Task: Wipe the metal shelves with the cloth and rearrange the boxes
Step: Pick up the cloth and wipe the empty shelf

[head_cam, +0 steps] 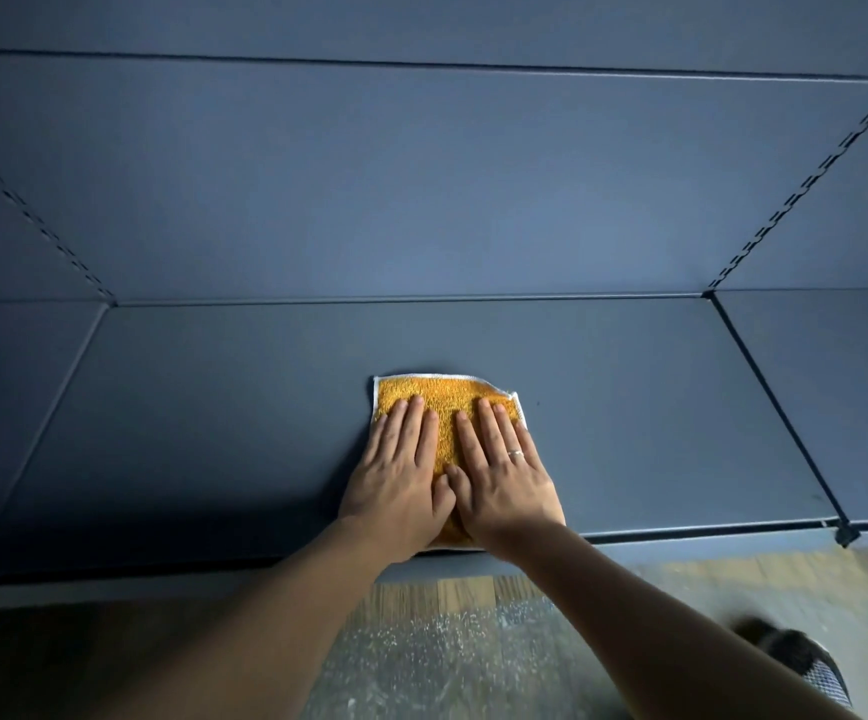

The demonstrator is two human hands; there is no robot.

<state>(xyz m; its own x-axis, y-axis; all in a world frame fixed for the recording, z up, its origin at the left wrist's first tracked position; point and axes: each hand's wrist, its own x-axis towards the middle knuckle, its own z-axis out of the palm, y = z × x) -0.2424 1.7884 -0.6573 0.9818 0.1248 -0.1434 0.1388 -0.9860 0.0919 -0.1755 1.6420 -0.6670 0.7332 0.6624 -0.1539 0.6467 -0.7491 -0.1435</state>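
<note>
Though gripping nothing, reaches onto the dark metal shelf (162, 407), presses left hand (398, 475) flat with straight fingers on the orange cloth (439, 394) near the shelf's front edge, and lays right hand (502, 478) equally flat beside it on the same cloth, with thumbs touching.
</note>
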